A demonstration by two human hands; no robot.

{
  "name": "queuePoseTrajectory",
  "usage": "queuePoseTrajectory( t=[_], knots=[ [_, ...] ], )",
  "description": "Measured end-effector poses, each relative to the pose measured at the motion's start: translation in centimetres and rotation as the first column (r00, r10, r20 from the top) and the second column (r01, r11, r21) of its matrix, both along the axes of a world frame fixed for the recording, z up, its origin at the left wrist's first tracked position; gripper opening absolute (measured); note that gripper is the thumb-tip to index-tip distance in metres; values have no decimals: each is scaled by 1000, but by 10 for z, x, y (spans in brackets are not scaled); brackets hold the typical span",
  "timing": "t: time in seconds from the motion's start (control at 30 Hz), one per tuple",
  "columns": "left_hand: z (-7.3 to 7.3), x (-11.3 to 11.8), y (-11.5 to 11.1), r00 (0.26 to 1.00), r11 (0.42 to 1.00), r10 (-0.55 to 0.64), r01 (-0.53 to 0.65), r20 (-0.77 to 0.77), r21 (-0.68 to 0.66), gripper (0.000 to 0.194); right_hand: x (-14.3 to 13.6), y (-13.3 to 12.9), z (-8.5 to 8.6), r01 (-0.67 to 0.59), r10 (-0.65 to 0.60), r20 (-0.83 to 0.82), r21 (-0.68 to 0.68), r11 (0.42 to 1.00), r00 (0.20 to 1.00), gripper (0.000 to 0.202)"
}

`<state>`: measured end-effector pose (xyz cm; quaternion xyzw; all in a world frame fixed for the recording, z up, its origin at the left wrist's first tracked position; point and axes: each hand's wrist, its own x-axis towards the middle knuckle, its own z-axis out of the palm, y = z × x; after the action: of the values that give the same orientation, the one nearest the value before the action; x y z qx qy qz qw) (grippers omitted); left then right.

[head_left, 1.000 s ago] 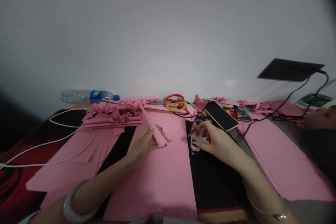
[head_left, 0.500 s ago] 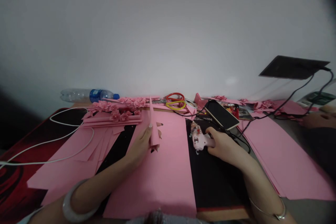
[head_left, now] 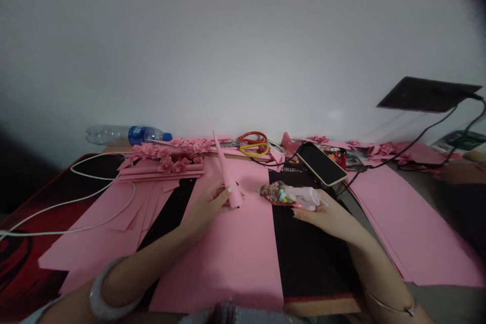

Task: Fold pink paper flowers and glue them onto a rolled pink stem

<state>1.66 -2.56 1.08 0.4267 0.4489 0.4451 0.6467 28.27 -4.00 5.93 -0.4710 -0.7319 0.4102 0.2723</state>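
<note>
Now clasps paper cone (head_left: pixel 226 171) in left hand (head_left: pixel 208 207), glue gun (head_left: pixel 301 197) in right hand (head_left: pixel 334 216); below, pink sheet (head_left: pixel 231 258) on black mat (head_left: pixel 313 255); behind, scissors (head_left: pixel 240 145), bottle (head_left: pixel 136 135), pale wall (head_left: pixel 243 50).

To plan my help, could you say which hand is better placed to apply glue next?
Probably the right hand: it holds the glue gun, pointed toward the paper cone in the left hand.

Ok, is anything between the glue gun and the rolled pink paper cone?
The left hand has fingertips peeking past the paper cone on the side facing the glue gun; otherwise, nothing visible stands in the gap.
</note>
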Motion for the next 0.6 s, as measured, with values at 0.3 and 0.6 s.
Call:
queuePoseTrajectory(
  t=[0.3,0.6],
  knots=[
    [-1,1,0,999,999,-39,40,-11,17,33,-17,-4,-11,-97,85,-99,-125,987,991,32],
    [0,1,-2,998,999,-33,34,-47,10,29,-17,-2,-11,-111,109,-44,-49,993,993,22]
  ],
)
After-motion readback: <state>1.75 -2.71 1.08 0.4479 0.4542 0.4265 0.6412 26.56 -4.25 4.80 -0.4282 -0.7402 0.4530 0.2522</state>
